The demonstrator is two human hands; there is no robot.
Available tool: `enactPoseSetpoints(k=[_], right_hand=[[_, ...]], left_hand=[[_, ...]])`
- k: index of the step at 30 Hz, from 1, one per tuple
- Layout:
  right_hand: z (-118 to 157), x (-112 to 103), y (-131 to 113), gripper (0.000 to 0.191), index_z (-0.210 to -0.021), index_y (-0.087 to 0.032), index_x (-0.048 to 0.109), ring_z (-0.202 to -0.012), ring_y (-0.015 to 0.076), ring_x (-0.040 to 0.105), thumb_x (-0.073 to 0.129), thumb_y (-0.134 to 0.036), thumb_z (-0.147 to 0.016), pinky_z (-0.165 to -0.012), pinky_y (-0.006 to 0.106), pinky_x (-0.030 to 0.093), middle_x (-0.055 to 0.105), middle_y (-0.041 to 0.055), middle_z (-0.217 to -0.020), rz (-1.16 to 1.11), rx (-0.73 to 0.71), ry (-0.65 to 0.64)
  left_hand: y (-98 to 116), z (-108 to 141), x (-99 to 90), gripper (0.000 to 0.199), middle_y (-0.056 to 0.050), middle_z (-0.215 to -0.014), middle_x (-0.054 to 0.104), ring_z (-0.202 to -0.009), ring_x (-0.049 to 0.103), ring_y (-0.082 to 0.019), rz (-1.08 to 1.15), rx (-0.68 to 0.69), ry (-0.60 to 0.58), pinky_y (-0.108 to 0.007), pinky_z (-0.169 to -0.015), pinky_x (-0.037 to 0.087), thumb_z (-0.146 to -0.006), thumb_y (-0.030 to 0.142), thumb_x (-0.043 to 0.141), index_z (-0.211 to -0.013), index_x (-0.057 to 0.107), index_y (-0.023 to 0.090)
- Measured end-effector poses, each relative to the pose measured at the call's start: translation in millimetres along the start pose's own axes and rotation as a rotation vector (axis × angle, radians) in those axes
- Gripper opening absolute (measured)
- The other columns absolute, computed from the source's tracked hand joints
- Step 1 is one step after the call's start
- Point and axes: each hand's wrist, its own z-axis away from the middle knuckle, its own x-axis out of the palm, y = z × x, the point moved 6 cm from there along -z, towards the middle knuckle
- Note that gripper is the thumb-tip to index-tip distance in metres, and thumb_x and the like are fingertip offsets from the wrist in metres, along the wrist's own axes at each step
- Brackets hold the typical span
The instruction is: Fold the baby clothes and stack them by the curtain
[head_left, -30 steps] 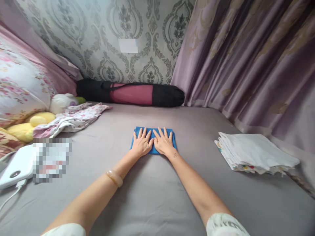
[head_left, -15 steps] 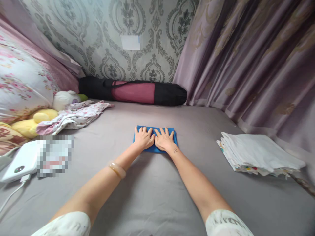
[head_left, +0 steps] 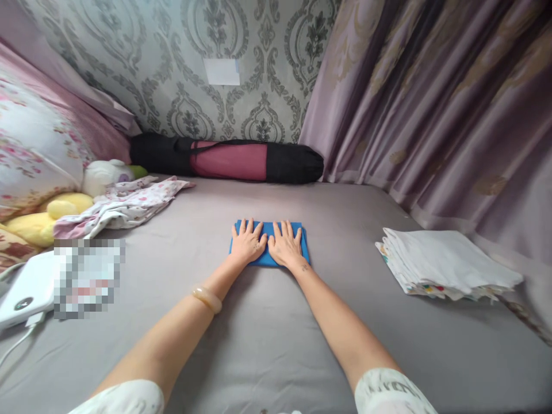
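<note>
Item: one blue folded cloth (head_left: pixel 266 260), laid flat on the grey sheet (head_left: pixel 267 339), ahead of the wearer and near mid-view. Layers show at the edges; fabric type not determinable.

Hands: left hand (head_left: pixel 249 246), bangle (head_left: pixel 207 300) on its forearm, palm down on the left half; right hand (head_left: pixel 284 248), palm down on the right half, just beside the other. Fingers of both extended and spread, pressing on top, grasping nothing.

Handling, by judgement: light, soft, limp, not fragile; folds apt to slip open if lifted by one layer. Best hold: both short sides, thumbs above, fingers beneath all layers.

Surroundings: stack of white cloths (head_left: pixel 457 261), well apart at right; black and maroon long bag (head_left: pixel 228 161) by the wall; crumpled patterned cloth (head_left: pixel 129 207) at left
</note>
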Motion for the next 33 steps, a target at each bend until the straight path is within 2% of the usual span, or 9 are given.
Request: enactPoseSetpoints(k=[3, 6, 11, 16, 18, 21, 24, 28, 33], right_hand=[[-0.6, 1.3, 5.4, 0.065, -0.152, -0.001, 0.024, -0.149, 0.0288, 0.008, 0.024, -0.036, -0.098, -0.118, 0.054, 0.003, 0.017, 0.0178, -0.161, 0.000, 0.084, 0.036], [-2.7, 5.4, 5.8, 0.068, -0.151, 0.005, 0.024, -0.149, 0.0307, 0.010, 0.026, -0.037, -0.097, -0.118, 0.052, 0.002, 0.017, 0.0204, -0.160, 0.009, 0.114, 0.008], [-6.9, 1.9, 8.6, 0.068, -0.151, 0.003, 0.025, -0.149, 0.0309, 0.011, 0.026, -0.038, -0.097, -0.119, 0.051, 0.005, 0.017, 0.0191, -0.160, -0.003, 0.124, -0.036], [-7.2, 2.4, 25.5, 0.064, -0.153, -0.003, 0.025, -0.149, 0.0237, 0.013, 0.019, -0.038, -0.099, -0.120, 0.043, 0.008, 0.016, 0.0126, -0.162, -0.046, 0.036, -0.156], [-4.9, 2.2, 29.8, 0.063, -0.153, -0.004, 0.025, -0.149, 0.0215, 0.013, 0.021, -0.036, -0.099, -0.120, 0.040, 0.008, 0.017, 0.0107, -0.162, -0.019, -0.026, -0.115], [-0.9, 2.1, 33.2, 0.061, -0.153, -0.005, 0.027, -0.149, 0.0206, 0.015, 0.022, -0.034, -0.099, -0.121, 0.039, 0.006, 0.019, 0.0096, -0.161, 0.004, -0.044, -0.041], [2.1, 0.4, 34.4, 0.060, -0.152, -0.006, 0.028, -0.149, 0.0196, 0.015, 0.020, -0.034, -0.099, -0.121, 0.038, 0.007, 0.020, 0.0093, -0.161, -0.026, -0.039, -0.034], [6.4, -5.8, 45.7, 0.062, -0.154, -0.004, 0.023, -0.150, 0.0217, 0.011, 0.016, -0.035, -0.100, -0.120, 0.041, 0.007, 0.015, 0.0117, -0.162, -0.052, 0.035, -0.022], [8.6, -1.0, 54.0, 0.063, -0.153, -0.003, 0.024, -0.149, 0.0236, 0.015, 0.018, -0.037, -0.100, -0.120, 0.040, 0.010, 0.019, 0.0134, -0.161, -0.034, 0.064, -0.041]], left_hand=[[-1.7, -0.2, 0.7, 0.064, -0.015, -0.158, 0.029, -0.147, 0.019, -0.036, 0.012, -0.026, 0.000, -0.062, -0.115, 0.018, -0.096, 0.048, 0.026, -0.150, 0.036, 0.015], [-1.2, -1.2, 1.9, 0.065, -0.016, -0.158, 0.028, -0.147, 0.019, -0.036, 0.011, -0.036, -0.005, -0.061, -0.115, 0.017, -0.095, 0.048, 0.026, -0.149, 0.036, 0.013], [-4.4, -2.6, 2.0, 0.066, -0.014, -0.159, 0.027, -0.148, 0.019, -0.034, 0.025, -0.033, -0.024, -0.059, -0.116, 0.017, -0.095, 0.052, 0.026, -0.150, 0.035, 0.016], [-15.2, 1.0, -0.3, 0.071, -0.016, -0.159, 0.025, -0.148, 0.020, -0.029, 0.052, 0.021, -0.034, -0.049, -0.119, 0.018, -0.096, 0.055, 0.023, -0.151, 0.030, 0.010], [-17.7, 2.2, -1.3, 0.071, -0.016, -0.159, 0.026, -0.148, 0.021, -0.028, 0.042, 0.039, -0.026, -0.046, -0.119, 0.018, -0.097, 0.054, 0.023, -0.151, 0.032, 0.009], [-18.2, 2.2, -1.2, 0.071, -0.017, -0.159, 0.026, -0.148, 0.020, -0.029, 0.025, 0.054, -0.037, -0.048, -0.119, 0.018, -0.097, 0.054, 0.023, -0.150, 0.031, 0.008], [-19.2, 1.8, -1.6, 0.071, -0.017, -0.159, 0.025, -0.148, 0.019, -0.029, 0.023, 0.075, -0.058, -0.048, -0.119, 0.018, -0.098, 0.054, 0.022, -0.151, 0.030, 0.007], [-30.7, 3.9, -5.3, 0.069, -0.016, -0.159, 0.025, -0.148, 0.019, -0.028, 0.034, 0.045, -0.043, -0.049, -0.118, 0.019, -0.098, 0.053, 0.019, -0.152, 0.029, 0.010], [-41.6, 5.9, -2.6, 0.068, -0.015, -0.159, 0.027, -0.148, 0.022, -0.027, 0.036, 0.031, -0.057, -0.048, -0.118, 0.020, -0.099, 0.051, 0.018, -0.152, 0.028, 0.009]])
